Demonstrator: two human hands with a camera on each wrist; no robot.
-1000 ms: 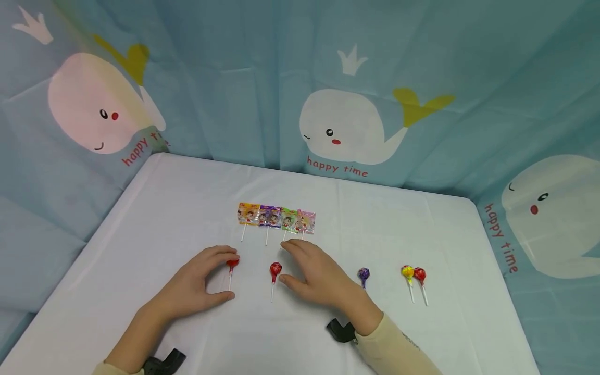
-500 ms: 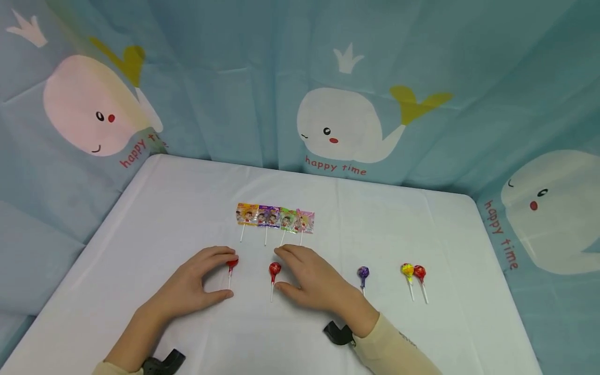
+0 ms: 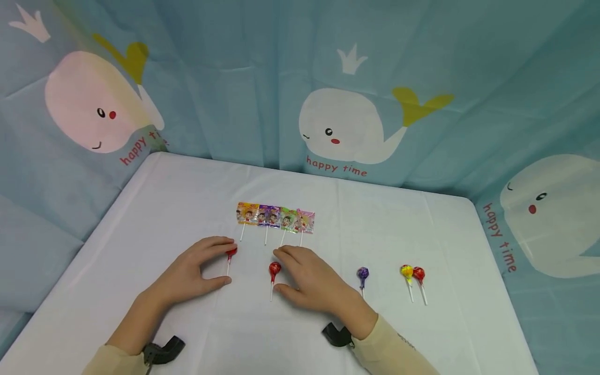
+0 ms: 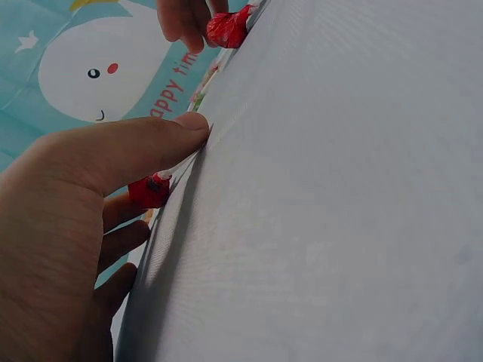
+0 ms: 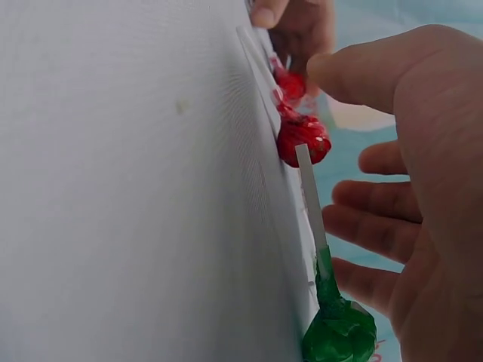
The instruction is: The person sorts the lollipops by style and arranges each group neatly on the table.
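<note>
My left hand (image 3: 194, 268) rests low on the table around a red lollipop (image 3: 232, 252). Its fingertips touch the wrapped candy head, and its thumb lies at the end of the white stick, so the lollipop spans between them. My right hand (image 3: 311, 278) lies with fingers apart and loosely bent just right of a second red lollipop (image 3: 274, 268), its thumb beside that stick. A green lollipop (image 5: 339, 332) lies in front of the right palm in the right wrist view; in the head view this hand hides it.
Several flat lollipops in printed wrappers (image 3: 269, 215) lie in a row behind the hands. To the right are a purple lollipop (image 3: 363, 273) and a yellow lollipop (image 3: 407, 271) touching a red one (image 3: 419, 274). A whale-print curtain (image 3: 234, 104) hangs behind the white table (image 3: 178, 198).
My left hand has slid slightly away from me, and the red lollipop has moved with it. My right hand has shifted a little left, toward the second red lollipop, and now stays there.
</note>
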